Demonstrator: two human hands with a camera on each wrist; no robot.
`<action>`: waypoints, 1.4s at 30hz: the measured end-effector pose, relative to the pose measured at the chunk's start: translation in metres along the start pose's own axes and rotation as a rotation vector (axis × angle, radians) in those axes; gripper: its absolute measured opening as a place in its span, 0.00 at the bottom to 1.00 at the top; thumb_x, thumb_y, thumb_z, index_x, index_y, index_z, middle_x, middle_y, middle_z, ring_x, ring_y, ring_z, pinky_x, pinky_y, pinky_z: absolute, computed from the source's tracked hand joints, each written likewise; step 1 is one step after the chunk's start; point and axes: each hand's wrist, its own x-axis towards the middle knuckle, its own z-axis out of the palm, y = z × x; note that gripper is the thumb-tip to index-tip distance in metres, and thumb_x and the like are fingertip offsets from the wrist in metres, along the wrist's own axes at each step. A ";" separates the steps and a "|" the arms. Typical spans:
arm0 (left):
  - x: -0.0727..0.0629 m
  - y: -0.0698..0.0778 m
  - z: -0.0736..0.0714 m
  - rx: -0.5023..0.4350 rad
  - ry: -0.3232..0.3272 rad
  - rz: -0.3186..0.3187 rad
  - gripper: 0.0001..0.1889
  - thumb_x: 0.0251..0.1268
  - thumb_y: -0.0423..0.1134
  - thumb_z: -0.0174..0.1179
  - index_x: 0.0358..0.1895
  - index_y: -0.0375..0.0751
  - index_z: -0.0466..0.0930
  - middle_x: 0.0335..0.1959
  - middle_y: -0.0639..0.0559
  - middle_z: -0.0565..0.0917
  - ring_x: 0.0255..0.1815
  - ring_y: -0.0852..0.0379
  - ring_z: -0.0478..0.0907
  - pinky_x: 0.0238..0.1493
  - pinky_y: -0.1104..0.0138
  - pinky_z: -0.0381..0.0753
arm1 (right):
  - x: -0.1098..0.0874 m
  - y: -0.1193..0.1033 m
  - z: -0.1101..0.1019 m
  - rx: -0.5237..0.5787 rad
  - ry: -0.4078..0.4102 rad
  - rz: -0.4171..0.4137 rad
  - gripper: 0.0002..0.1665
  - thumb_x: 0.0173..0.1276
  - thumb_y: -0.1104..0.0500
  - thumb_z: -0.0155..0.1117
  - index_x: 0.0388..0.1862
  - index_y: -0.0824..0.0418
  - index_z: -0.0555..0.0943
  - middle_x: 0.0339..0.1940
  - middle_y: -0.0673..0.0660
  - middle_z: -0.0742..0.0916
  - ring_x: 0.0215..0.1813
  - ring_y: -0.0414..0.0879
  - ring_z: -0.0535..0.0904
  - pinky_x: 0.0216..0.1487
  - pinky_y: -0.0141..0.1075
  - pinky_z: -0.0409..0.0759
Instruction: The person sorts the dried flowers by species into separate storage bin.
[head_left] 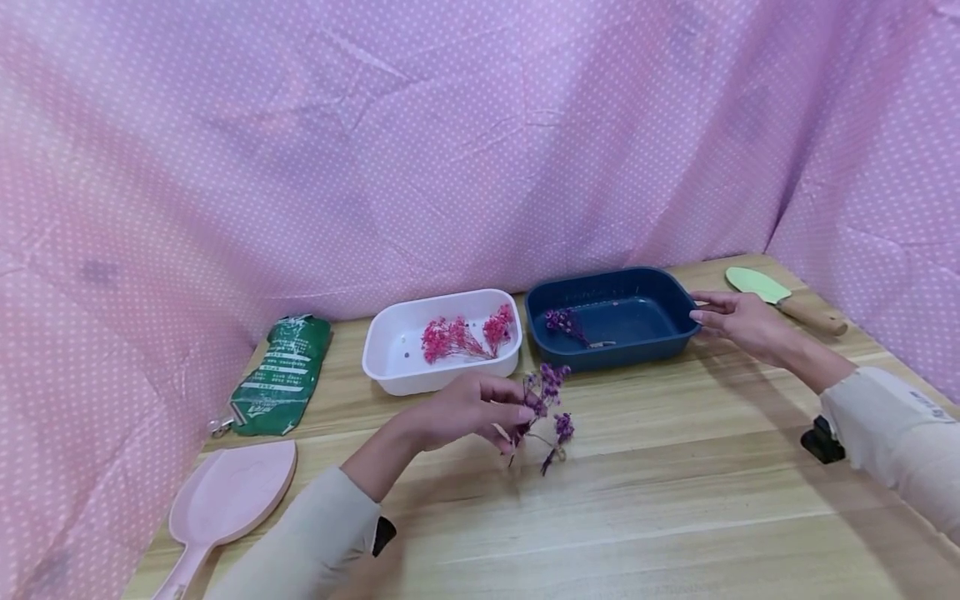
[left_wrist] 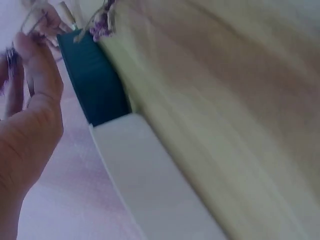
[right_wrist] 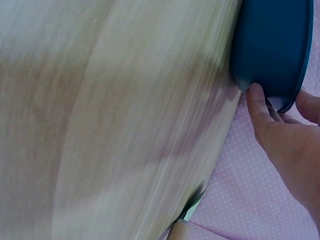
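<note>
My left hand (head_left: 476, 412) pinches a sprig of small purple dried flowers (head_left: 551, 383) over the table, in front of the two basins. One stem with a flower head hangs below my fingertips, and a thin brown strand loops near it. At the right end of the dark blue basin (head_left: 615, 360), my right hand (head_left: 750, 325) holds its wall and rim. Another purple sprig (head_left: 566, 323) lies inside this basin. Next to it on the left, pink dried flowers (head_left: 453, 337) lie in the white basin (head_left: 386, 371). In the left wrist view the sprig is partly cut off.
A green printed packet (head_left: 281, 375) lies at the back left, above a pink dustpan-shaped scoop (head_left: 232, 492). On the right is a light green trowel (head_left: 757, 283) with a wooden handle. Pink dotted cloth (head_left: 465, 150) hangs behind the wooden table (head_left: 675, 517).
</note>
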 end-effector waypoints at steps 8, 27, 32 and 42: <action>0.020 -0.004 0.010 -0.346 0.183 -0.013 0.12 0.71 0.30 0.53 0.51 0.24 0.74 0.39 0.44 0.78 0.41 0.49 0.81 0.52 0.56 0.83 | 0.003 0.000 0.001 0.022 0.004 0.005 0.34 0.76 0.58 0.51 0.73 0.74 0.54 0.67 0.76 0.65 0.46 0.26 0.78 0.53 0.32 0.81; 0.056 0.017 0.012 -0.519 0.430 -0.080 0.08 0.69 0.30 0.56 0.45 0.29 0.76 0.36 0.42 0.79 0.40 0.44 0.84 0.46 0.60 0.85 | 0.003 -0.002 0.001 -0.036 0.018 0.008 0.35 0.76 0.56 0.51 0.73 0.73 0.55 0.66 0.77 0.68 0.44 0.24 0.77 0.51 0.29 0.81; 0.074 0.022 0.007 -0.609 0.511 -0.075 0.06 0.69 0.30 0.55 0.44 0.30 0.76 0.35 0.41 0.78 0.36 0.48 0.84 0.46 0.60 0.85 | 0.003 0.000 0.000 -0.038 0.016 0.008 0.35 0.76 0.56 0.51 0.73 0.73 0.55 0.66 0.77 0.68 0.44 0.24 0.76 0.51 0.28 0.81; 0.107 0.030 0.001 -0.675 0.640 -0.061 0.16 0.69 0.29 0.55 0.57 0.25 0.72 0.36 0.38 0.78 0.35 0.48 0.81 0.45 0.58 0.86 | 0.003 0.002 0.000 -0.028 0.014 0.010 0.35 0.76 0.56 0.51 0.73 0.73 0.55 0.66 0.76 0.67 0.45 0.23 0.75 0.52 0.27 0.80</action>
